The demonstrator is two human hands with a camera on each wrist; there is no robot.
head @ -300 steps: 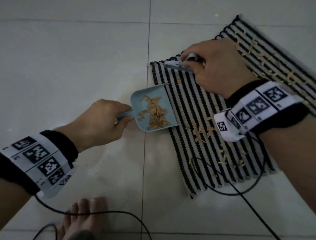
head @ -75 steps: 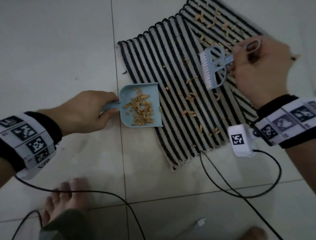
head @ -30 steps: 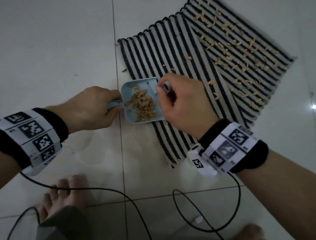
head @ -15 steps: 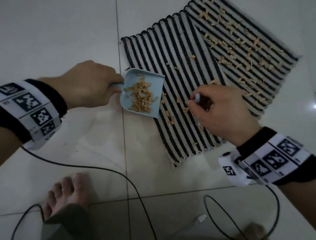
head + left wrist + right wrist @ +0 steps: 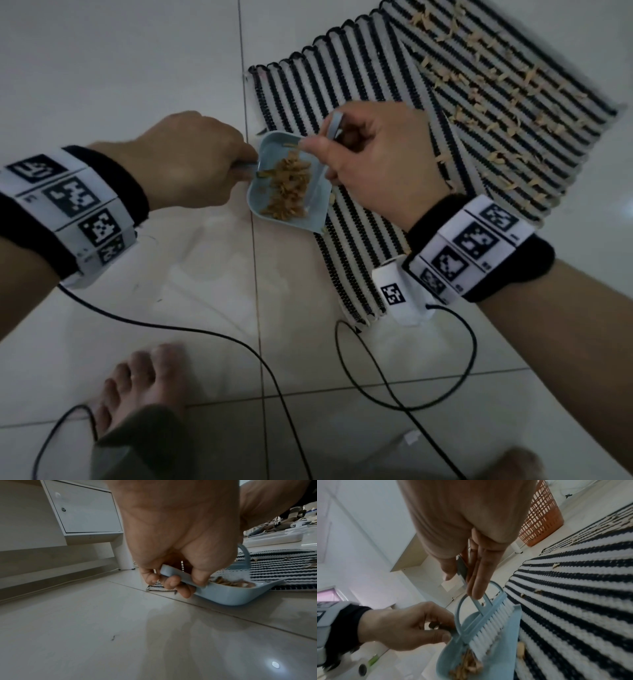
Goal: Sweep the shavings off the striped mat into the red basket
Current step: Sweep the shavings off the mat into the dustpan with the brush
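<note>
A black-and-white striped mat (image 5: 383, 82) lies on the tiled floor, with tan shavings (image 5: 486, 85) scattered over its far right half. My left hand (image 5: 191, 161) grips the handle of a light blue dustpan (image 5: 263, 192) at the mat's left edge; a heap of shavings (image 5: 287, 188) fills it. My right hand (image 5: 373, 157) holds a light blue hand brush (image 5: 481, 623) by its handle, white bristles down inside the pan's mouth. In the left wrist view the dustpan (image 5: 228, 592) rests low on the floor. The red basket (image 5: 541, 515) stands beyond the mat's far end.
Black cables (image 5: 404, 370) loop over the floor near my bare feet (image 5: 144, 380). A white cabinet (image 5: 82, 509) on legs stands against the wall past the mat. White boxes (image 5: 274, 536) sit on the floor at the far right.
My right hand has swung back left from the mat, bringing the brush into the dustpan's mouth. The left hand has set the pan lower against the mat edge.
</note>
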